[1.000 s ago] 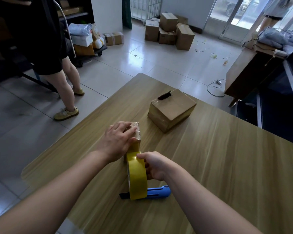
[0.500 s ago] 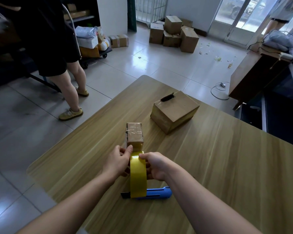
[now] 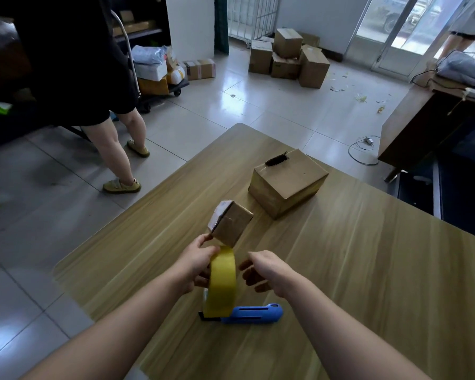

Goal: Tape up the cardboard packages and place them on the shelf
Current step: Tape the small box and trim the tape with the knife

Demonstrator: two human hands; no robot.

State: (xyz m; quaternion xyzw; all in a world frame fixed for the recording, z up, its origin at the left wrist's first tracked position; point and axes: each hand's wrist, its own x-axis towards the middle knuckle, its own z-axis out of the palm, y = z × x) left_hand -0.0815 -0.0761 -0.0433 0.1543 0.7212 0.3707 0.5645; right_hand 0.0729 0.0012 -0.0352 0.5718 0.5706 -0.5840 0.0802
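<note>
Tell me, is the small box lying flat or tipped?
Tipped: the small box sits askew, all edges slanted, with the left hand pinching its lower corner.

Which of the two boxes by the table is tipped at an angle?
The small box, tilted just beyond the left hand and yellow tape roll; the bigger box sits flat.

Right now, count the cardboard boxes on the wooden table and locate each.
2. The small brown cardboard box is tilted just beyond the yellow tape roll the left hand holds; the larger brown cardboard box sits farther back, to its right. None looks hidden.
</note>
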